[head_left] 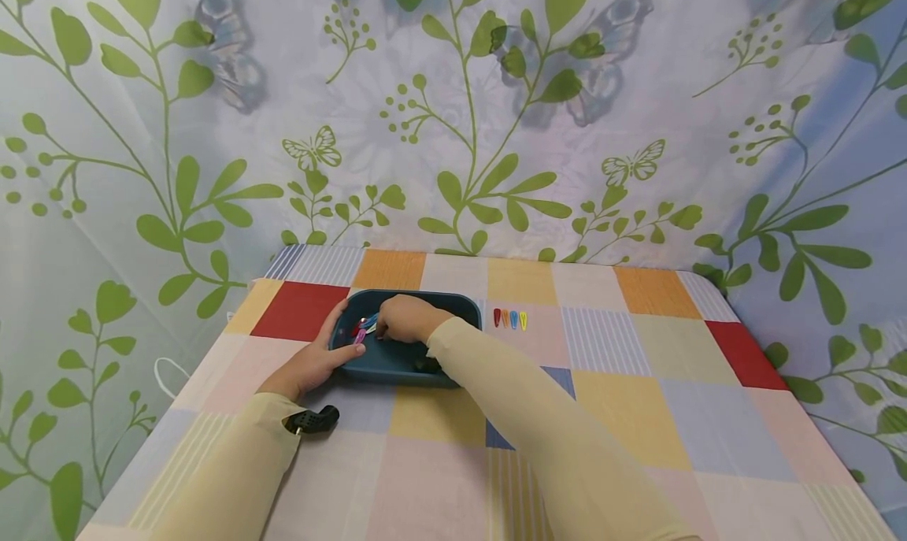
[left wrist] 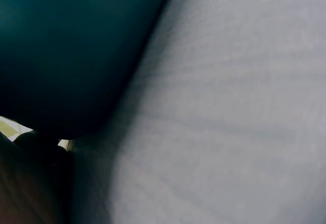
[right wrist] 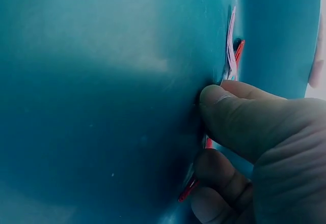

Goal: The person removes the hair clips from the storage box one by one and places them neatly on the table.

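A dark teal tray (head_left: 407, 377) stands on the patchwork cloth. Along its left side my left hand (head_left: 315, 364) grips the wall, thumb over the rim and fingers outside. My right hand (head_left: 411, 318) reaches down into the tray. There, thumb and forefinger (right wrist: 219, 94) pinch together on a hair clip mostly hidden behind the thumb, a thin silvery edge showing. Around the fingertips lie more snap hair clips: a pink one (head_left: 360, 336), a blue one (head_left: 368, 320) and a red one (right wrist: 188, 189). The left wrist view holds mainly the tray's outer wall (left wrist: 76, 46).
Right of the tray, several hair clips lie in a neat row, from a red one (head_left: 497, 318) to a yellow one (head_left: 523, 320). A black wrist device (head_left: 313, 420) sits at the left cuff. Behind the table hangs a leaf-patterned curtain (head_left: 453, 116).
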Motion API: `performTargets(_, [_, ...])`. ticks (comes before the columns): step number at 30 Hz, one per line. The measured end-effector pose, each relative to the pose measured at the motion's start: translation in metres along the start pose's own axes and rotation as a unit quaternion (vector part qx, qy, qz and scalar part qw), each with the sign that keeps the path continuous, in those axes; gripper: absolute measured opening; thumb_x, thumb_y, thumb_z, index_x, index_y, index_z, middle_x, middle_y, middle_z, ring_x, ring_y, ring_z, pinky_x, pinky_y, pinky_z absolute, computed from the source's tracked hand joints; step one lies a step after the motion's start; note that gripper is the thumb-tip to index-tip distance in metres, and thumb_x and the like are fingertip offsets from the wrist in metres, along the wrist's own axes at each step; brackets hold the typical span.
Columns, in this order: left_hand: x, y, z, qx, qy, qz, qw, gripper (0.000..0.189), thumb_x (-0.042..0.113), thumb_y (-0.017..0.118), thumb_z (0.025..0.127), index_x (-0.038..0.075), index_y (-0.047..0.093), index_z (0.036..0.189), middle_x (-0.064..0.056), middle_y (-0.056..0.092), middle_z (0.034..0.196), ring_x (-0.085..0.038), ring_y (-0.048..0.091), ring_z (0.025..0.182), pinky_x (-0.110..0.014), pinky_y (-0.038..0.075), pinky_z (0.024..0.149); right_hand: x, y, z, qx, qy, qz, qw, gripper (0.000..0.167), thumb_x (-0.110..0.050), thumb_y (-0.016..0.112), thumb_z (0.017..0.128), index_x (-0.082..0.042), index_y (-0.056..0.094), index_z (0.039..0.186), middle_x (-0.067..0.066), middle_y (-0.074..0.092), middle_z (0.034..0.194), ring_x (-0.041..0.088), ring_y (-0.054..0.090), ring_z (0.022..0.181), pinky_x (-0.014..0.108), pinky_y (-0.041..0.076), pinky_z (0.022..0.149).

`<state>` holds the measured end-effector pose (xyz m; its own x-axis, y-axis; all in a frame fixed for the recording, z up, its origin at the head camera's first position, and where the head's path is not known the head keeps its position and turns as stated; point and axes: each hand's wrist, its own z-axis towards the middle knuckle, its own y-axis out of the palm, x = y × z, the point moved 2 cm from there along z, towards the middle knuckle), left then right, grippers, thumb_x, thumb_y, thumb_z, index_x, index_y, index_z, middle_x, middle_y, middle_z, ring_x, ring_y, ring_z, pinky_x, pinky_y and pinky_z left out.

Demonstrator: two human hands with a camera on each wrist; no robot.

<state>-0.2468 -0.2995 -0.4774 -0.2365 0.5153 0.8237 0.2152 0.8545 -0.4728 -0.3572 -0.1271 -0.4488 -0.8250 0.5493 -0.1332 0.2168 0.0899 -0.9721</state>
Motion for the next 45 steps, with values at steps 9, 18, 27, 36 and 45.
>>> performTargets(9, [-0.001, 0.001, 0.0, 0.0, 0.004, -0.008, 1.0, 0.102, 0.054, 0.065, 0.098, 0.052, -0.012, 0.164, -0.017, -0.002, 0.176, -0.049, 0.01, 0.158, -0.079, 0.021, 0.121, -0.002, -0.002, -0.002, 0.002, -0.001, 0.003, 1.0, 0.02, -0.023, 0.068, 0.104, -0.021, 0.083, 0.117, -0.006, 0.08, 0.115, 0.01, 0.07, 0.103, 0.027, 0.054, 0.107])
performTargets(18, [0.0, 0.002, 0.0, -0.004, 0.004, -0.018, 0.9998, 0.102, 0.052, 0.066, 0.099, 0.051, -0.013, 0.164, -0.017, -0.001, 0.176, -0.048, 0.01, 0.158, -0.077, 0.022, 0.121, -0.003, -0.001, -0.003, 0.011, -0.005, 0.003, 0.9999, 0.024, -0.021, 0.062, 0.107, -0.02, 0.082, 0.12, -0.006, 0.079, 0.119, 0.009, 0.07, 0.107, 0.027, 0.054, 0.107])
performTargets(27, [-0.001, 0.002, 0.0, -0.001, 0.0, -0.001, 1.0, 0.102, 0.056, 0.065, 0.097, 0.054, -0.012, 0.163, -0.017, -0.001, 0.177, -0.05, 0.012, 0.158, -0.078, 0.024, 0.12, -0.001, -0.003, -0.003, 0.035, 0.031, 0.045, 0.9979, 0.025, -0.023, 0.056, 0.11, -0.02, 0.077, 0.122, -0.005, 0.076, 0.119, 0.01, 0.068, 0.107, 0.03, 0.055, 0.106])
performTargets(36, [-0.003, 0.002, 0.002, -0.005, 0.009, 0.0, 0.9999, 0.102, 0.054, 0.065, 0.098, 0.052, -0.013, 0.164, -0.018, -0.001, 0.177, -0.051, 0.009, 0.159, -0.081, 0.02, 0.119, 0.004, -0.015, -0.018, 0.063, 0.055, 0.143, 0.9861, 0.026, -0.034, 0.05, 0.112, -0.014, 0.066, 0.121, -0.003, 0.07, 0.097, 0.012, 0.061, 0.082, 0.025, 0.053, 0.077])
performTargets(45, [-0.001, 0.002, 0.001, -0.003, 0.005, 0.005, 1.0, 0.104, 0.055, 0.066, 0.097, 0.052, -0.014, 0.163, -0.018, -0.002, 0.177, -0.052, 0.01, 0.158, -0.081, 0.02, 0.119, 0.014, -0.037, -0.043, 0.094, 0.038, 0.198, 0.9749, 0.018, -0.021, 0.058, 0.109, -0.009, 0.068, 0.118, 0.001, 0.072, 0.089, 0.011, 0.06, 0.073, 0.024, 0.048, 0.073])
